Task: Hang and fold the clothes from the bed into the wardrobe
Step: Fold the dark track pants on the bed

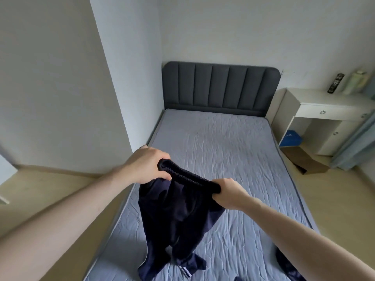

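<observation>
Head view, two hands, left [145, 165] and right [229, 192], each grip clenching one navy trousers [178, 216] waistband, perhaps another garment [288, 266].

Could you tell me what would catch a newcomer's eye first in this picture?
Front and centre, the left hand and the right hand grip the waistband of dark navy trousers, whose legs hang down onto the bed. Behind it stands a dark grey padded headboard, with a white desk to its right.

light: soft, even daylight | shadows: faint | edges: wide-angle bending | focus: slightly soft
</observation>
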